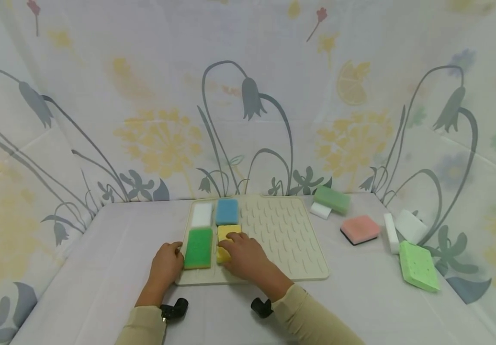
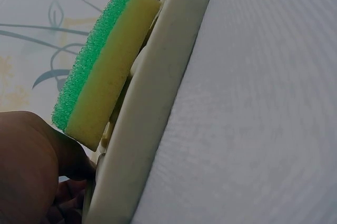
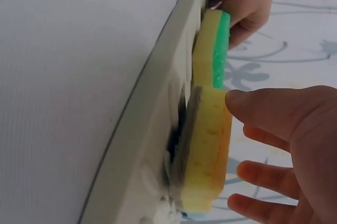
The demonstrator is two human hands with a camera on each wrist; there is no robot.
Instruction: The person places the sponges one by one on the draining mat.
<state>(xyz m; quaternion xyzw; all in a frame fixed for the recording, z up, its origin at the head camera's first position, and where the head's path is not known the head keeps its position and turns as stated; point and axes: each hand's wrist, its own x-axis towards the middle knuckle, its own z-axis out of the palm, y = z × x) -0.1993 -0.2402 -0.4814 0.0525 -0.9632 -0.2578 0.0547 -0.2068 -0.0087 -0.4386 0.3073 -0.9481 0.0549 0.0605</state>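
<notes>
A cream tray-like mat with raised ridges lies on the table. On its left part sit a white sponge, a blue sponge, a green-topped scouring sponge and a yellow sponge with a dark underside. My left hand holds the mat's left edge beside the green-topped sponge; its fingertips are partly hidden in the left wrist view. Over the yellow sponge is my right hand. In the right wrist view its thumb touches the sponge's top corner, while the other fingers extend loosely, spread apart.
Right of the mat lie a dull green sponge on a small white block, a pink sponge with a dark base, a white bar, a white block and a light green sponge. A patterned cloth hangs behind.
</notes>
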